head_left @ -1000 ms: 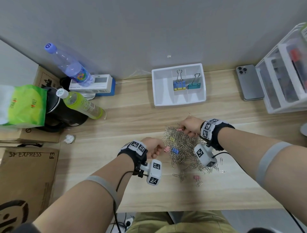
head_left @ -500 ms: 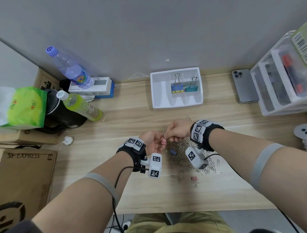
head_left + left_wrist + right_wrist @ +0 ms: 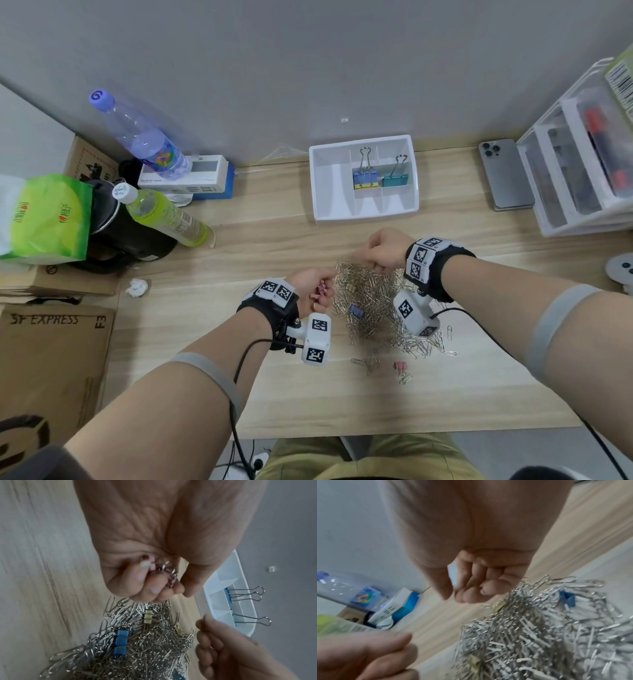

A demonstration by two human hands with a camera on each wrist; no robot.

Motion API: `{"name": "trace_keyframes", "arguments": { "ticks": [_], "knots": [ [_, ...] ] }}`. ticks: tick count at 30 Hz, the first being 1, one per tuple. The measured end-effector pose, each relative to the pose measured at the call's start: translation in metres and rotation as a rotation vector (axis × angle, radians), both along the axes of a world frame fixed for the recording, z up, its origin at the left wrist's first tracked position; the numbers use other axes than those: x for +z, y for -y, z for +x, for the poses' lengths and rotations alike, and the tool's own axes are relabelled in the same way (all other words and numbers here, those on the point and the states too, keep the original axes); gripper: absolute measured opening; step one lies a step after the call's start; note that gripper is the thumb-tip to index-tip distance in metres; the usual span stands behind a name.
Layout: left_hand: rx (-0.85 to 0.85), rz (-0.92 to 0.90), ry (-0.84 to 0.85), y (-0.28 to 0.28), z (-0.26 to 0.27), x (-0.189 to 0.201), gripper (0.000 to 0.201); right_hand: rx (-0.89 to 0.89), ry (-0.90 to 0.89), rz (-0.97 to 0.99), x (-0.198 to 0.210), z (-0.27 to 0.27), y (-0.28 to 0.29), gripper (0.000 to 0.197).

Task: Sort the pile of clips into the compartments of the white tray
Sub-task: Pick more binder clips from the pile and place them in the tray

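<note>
A heap of silver paper clips lies mid-table, with small blue and yellow binder clips mixed in. My left hand sits at the heap's left edge, its fingers curled round small pink binder clips. My right hand hovers over the heap's far edge, fingers curled into the palm with nothing seen in them. The white tray stands behind, holding a large blue binder clip and a teal one in separate compartments. One pink clip lies near the front.
A phone and a clear drawer unit stand at the right. At the left are two bottles, a black kettle, a green bag, cardboard boxes and a crumpled paper.
My right hand carried a pink clip from the heap to my left hand, let it go, then drew back over the heap's far edge. The left hand now holds the pink clips.
</note>
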State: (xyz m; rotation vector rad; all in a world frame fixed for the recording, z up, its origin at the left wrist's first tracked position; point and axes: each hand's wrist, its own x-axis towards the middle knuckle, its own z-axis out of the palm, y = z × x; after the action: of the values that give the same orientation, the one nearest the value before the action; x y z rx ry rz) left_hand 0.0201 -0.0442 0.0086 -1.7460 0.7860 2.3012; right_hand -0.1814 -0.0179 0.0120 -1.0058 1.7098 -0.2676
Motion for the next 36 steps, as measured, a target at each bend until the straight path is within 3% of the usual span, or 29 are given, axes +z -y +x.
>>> {"name": "trace_keyframes", "arguments": {
  "ticks": [4, 7, 9, 13, 16, 21, 26, 36],
  "knots": [
    [-0.094, -0.126, 0.12, 0.003, 0.002, -0.004, 0.039, -0.132, -0.25, -0.087, -0.009, -0.028, -0.004, 0.005],
    [-0.175, -0.227, 0.183, 0.005, 0.001, -0.012, 0.025, -0.082, -0.308, -0.092, -0.013, -0.038, -0.009, 0.017],
    [-0.219, -0.266, 0.177, 0.006, -0.001, -0.016, 0.014, 0.009, -0.301, -0.088, -0.014, -0.039, -0.012, 0.02],
    [-0.309, -0.356, 0.123, 0.006, -0.006, -0.02, 0.021, 0.157, -0.236, -0.125, -0.014, -0.026, -0.014, 0.031],
    [-0.365, -0.406, 0.139, 0.004, -0.011, -0.022, 0.021, 0.229, -0.275, -0.177, -0.019, -0.017, -0.014, 0.027],
    [-0.385, -0.426, 0.16, 0.002, -0.017, -0.031, 0.02, 0.234, -0.312, -0.209, -0.027, -0.015, -0.015, 0.018],
    [-0.368, -0.412, 0.168, 0.001, -0.02, -0.04, 0.016, 0.129, -0.302, -0.232, -0.032, -0.021, -0.016, 0.013],
    [-0.403, -0.369, 0.163, 0.003, -0.022, -0.042, 0.014, 0.112, -0.144, -0.024, -0.027, -0.027, -0.018, 0.035]
  ]
}}
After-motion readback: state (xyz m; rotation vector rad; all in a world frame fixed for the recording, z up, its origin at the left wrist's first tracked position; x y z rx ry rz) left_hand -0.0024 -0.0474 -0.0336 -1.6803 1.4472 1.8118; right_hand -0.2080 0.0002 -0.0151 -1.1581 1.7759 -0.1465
